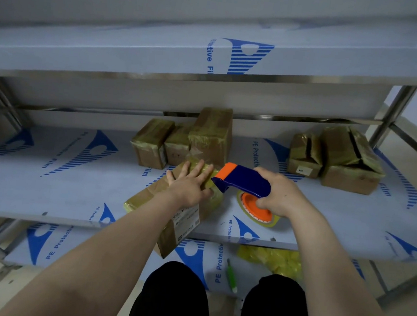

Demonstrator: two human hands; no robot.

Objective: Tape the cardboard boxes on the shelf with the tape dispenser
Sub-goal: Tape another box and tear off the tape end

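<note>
Shelving fills our view: a steel shelf (50, 169) covered in blue-printed protective film, with our two bare arms reaching onto it. Our left hand (190, 184) lies flat, fingers spread and released, pressing on top of a cardboard box (173, 205) that sits at the shelf's front edge, partly overhanging it; yellowish tape already wraps its ends and a white label faces us. Our right hand (278, 195) is clenched around the handle of a blue and orange tape dispenser (243, 181), whose nose touches the box's right end just beside our left fingers; its tape roll (256, 208) hangs below our palm. Behind stand three taped boxes (186, 138) clustered together, all closed. Well to the right sit two more boxes (336, 159) side by side, their top flaps slightly parted; we cannot tell what any box contains.
</note>
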